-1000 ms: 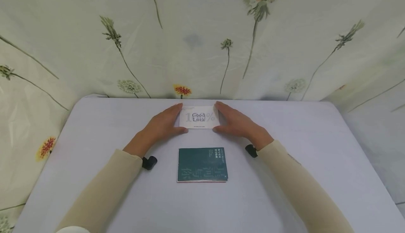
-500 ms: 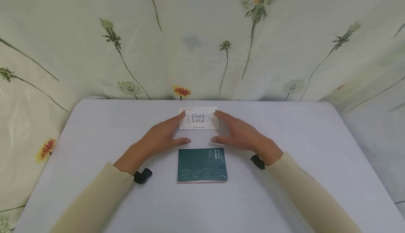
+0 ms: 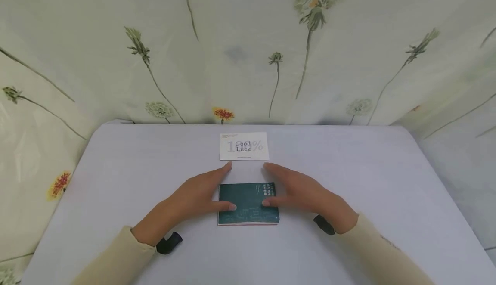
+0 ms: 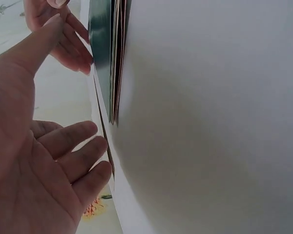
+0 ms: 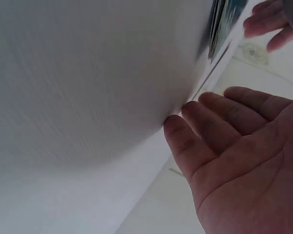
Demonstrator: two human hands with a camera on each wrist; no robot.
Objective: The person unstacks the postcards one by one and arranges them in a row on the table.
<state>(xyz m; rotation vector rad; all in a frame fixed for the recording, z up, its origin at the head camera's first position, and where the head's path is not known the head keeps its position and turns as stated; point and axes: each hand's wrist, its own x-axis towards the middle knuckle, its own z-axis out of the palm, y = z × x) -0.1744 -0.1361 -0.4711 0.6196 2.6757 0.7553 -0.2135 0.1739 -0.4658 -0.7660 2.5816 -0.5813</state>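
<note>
A dark green booklet [image 3: 248, 214] with pale lettering lies flat on the table, its layered page edges showing in the left wrist view [image 4: 118, 58]. My left hand [image 3: 190, 196] hovers at its left side, fingers extended and thumb over the cover. On the opposite side my right hand [image 3: 306, 190] mirrors it, thumb above the cover's right part. Neither hand grips anything; whether the fingertips touch the booklet I cannot tell. Just beyond the fingertips lies a white card [image 3: 244, 146] printed "Good Luck" over "100%".
A white cloth covers the table [image 3: 368, 168]. Behind it hangs a curtain [image 3: 232, 61] with printed dandelions and flowers, which also runs down the left and right sides. A dark wrist camera [image 3: 169, 243] sits under the left wrist.
Both hands have let go of the white card's sides and drawn back toward the body, now at the green booklet. The card and booklet stay in place.
</note>
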